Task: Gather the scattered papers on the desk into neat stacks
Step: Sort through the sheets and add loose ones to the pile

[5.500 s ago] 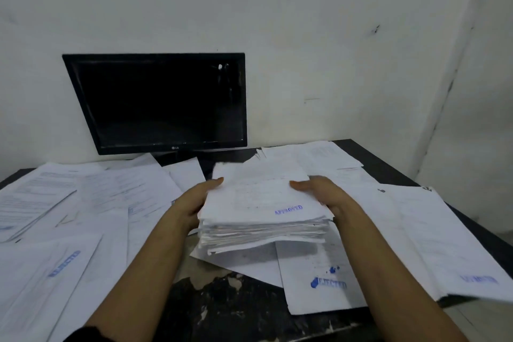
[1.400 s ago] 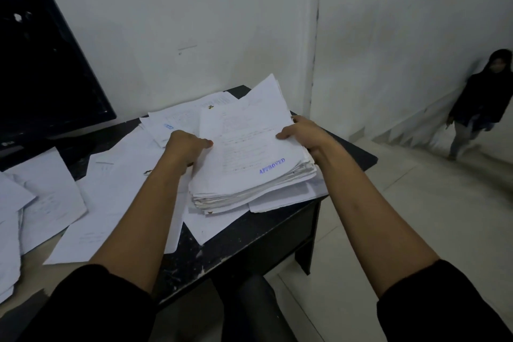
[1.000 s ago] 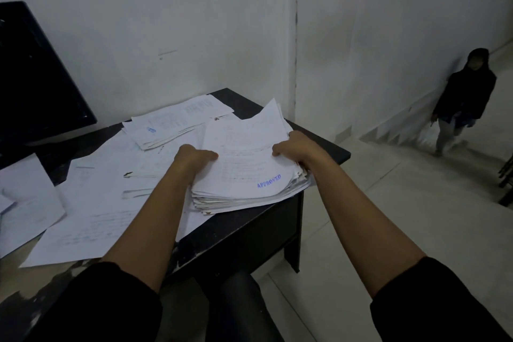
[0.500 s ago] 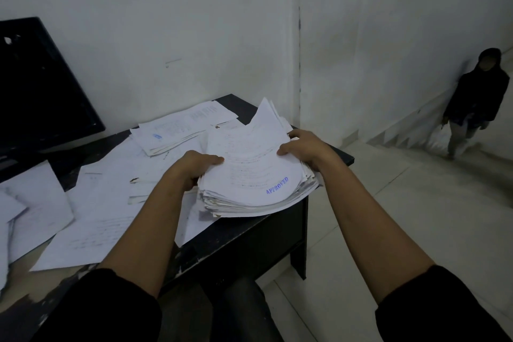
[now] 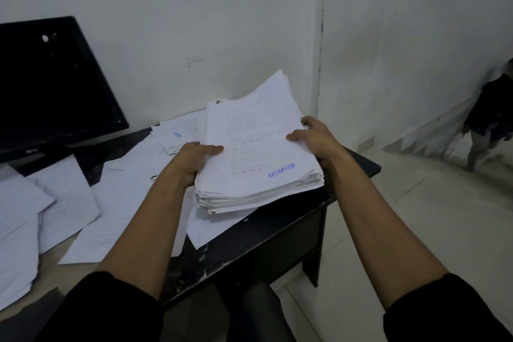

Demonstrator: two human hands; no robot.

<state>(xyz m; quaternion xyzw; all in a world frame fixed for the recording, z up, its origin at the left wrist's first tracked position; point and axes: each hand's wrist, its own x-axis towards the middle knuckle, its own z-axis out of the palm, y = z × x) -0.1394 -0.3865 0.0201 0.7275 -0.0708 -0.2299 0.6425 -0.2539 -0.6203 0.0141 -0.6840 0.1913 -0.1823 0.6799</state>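
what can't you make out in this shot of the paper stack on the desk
- Head view: the stack hides the sheets and desk beneath it.
- Body text on its top sheet: too small to read.
- Left hand and right hand fingers under the stack: hidden.
- Monitor: cut off by left edge.

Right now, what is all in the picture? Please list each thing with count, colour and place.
paper stack: one, white with a blue APPROVED stamp, held over the desk's right end
loose papers: several, white, scattered over the desk
small pile: one, white, behind the stack
desk: one, black
monitor: one, black, far left
person: one, dark clothes, far right
hands: left hand and right hand grip the stack's sides
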